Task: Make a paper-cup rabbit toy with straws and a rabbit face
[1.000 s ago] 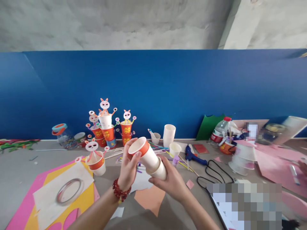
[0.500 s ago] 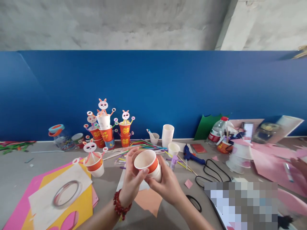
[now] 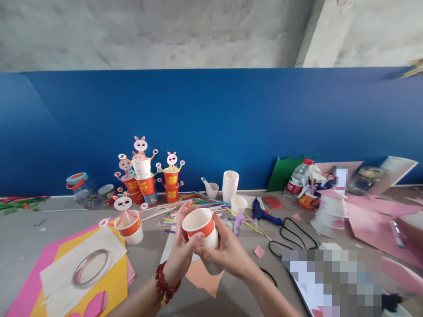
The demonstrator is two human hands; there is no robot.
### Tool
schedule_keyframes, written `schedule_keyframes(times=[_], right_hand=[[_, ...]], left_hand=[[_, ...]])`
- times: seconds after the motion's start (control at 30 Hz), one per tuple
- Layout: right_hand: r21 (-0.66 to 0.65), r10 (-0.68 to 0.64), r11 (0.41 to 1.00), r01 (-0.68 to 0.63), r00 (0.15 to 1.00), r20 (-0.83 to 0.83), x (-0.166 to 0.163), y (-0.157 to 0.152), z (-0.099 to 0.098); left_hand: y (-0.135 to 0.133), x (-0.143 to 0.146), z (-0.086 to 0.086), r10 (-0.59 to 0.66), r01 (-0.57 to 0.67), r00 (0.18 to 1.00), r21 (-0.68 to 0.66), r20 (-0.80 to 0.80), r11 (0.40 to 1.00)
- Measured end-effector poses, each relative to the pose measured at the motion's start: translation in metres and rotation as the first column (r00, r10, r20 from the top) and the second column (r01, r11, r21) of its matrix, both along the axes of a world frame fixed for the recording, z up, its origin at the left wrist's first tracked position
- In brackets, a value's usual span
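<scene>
Head view: both hands are closed on one pair of nested cups, held clear of the table at chest centre. The left hand [image 3: 180, 255], with a red bead bracelet [image 3: 164, 282] at the wrist, wraps the near and left wall of the orange-banded paper cup [image 3: 199, 223], thumb laid just under the band. The right hand [image 3: 228, 256] clasps the lower body from the right, where a plain white cup [image 3: 213, 267] appears to sleeve the first; the seam is hidden by fingers.

Long axis: near upright, mouth up and tipped slightly toward the wearer, base down and away to the right. The left hand is nearer the rim, the right nearer the base.

Directly beneath lies an orange paper offcut [image 3: 202, 278]. To the left stand a rabbit-topped cup [image 3: 129, 223] and a tape ring [image 3: 88, 267] on white paper. Beyond the hands are loose coloured straws [image 3: 198, 201], a stack of white cups [image 3: 230, 185] and a blue glue gun [image 3: 264, 215] with black cable [image 3: 288, 237]. A tier of decorated rabbit cups [image 3: 145, 178] stands against the blue wall.
</scene>
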State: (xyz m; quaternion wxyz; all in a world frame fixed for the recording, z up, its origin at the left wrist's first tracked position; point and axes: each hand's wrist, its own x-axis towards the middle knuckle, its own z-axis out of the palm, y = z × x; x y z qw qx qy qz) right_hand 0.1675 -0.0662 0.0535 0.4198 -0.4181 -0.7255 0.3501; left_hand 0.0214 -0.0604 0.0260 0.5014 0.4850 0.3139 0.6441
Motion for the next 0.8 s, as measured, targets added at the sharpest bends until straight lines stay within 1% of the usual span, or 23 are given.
schedule_keyframes(times=[0.07, 0.13, 0.2, 0.27, 0.3, 0.37, 0.5, 0.57, 0.63, 0.7, 0.73, 0.8], right_hand=[[-0.044, 0.036, 0.998, -0.039, 0.998, -0.057, -0.001, 0.003, -0.005], [-0.088, 0.041, 0.995, -0.049, 0.995, -0.09, -0.004, 0.004, -0.009], [-0.113, 0.029, 0.993, -0.043, 0.992, -0.12, -0.007, 0.003, -0.01], [-0.116, 0.01, 0.993, -0.026, 0.991, -0.131, -0.01, 0.0, -0.009], [-0.109, -0.001, 0.994, -0.012, 0.993, -0.118, -0.012, -0.001, -0.007], [-0.083, -0.029, 0.996, 0.024, 0.997, -0.065, -0.013, -0.005, -0.003], [-0.031, -0.152, 0.988, 0.153, 0.987, 0.053, -0.013, -0.009, -0.001], [-0.032, -0.169, 0.985, 0.171, 0.984, 0.055, -0.013, -0.008, -0.002], [-0.062, -0.105, 0.993, 0.103, 0.994, -0.04, -0.013, -0.005, -0.006], [-0.093, -0.005, 0.996, -0.015, 0.978, -0.209, -0.016, 0.0, -0.012], [-0.103, 0.027, 0.993, -0.06, 0.955, -0.295, -0.018, 0.003, -0.017], [-0.116, 0.022, 0.99, -0.078, 0.908, -0.418, -0.022, 0.008, -0.027]], left_hand=[[0.001, 0.0, 0.0, -0.05, 0.05, 0.999, -0.028, 0.008, 0.998], [0.001, 0.0, 0.002, -0.081, 0.08, 0.997, -0.045, -0.009, 0.996], [0.001, -0.001, 0.003, -0.052, 0.051, 0.998, -0.028, -0.035, 0.998], [0.0, -0.002, 0.004, 0.015, -0.014, 0.998, 0.003, -0.053, 1.0], [-0.001, -0.002, 0.005, 0.042, -0.041, 0.997, 0.012, -0.058, 0.999], [-0.003, -0.003, 0.005, 0.056, -0.056, 0.997, 0.01, -0.054, 0.998], [-0.004, -0.003, 0.007, 0.021, -0.021, 1.0, -0.006, -0.015, 1.0], [-0.003, -0.004, 0.01, -0.007, 0.007, 1.0, -0.019, 0.008, 1.0], [0.0, -0.005, 0.013, -0.041, 0.042, 0.999, -0.026, 0.031, 0.999], [0.006, -0.008, 0.014, -0.1, 0.101, 0.994, -0.024, 0.054, 0.995], [0.009, -0.01, 0.014, -0.15, 0.152, 0.987, -0.019, 0.061, 0.988], [0.016, -0.013, 0.01, -0.272, 0.272, 0.962, 0.0, 0.032, 0.962]])
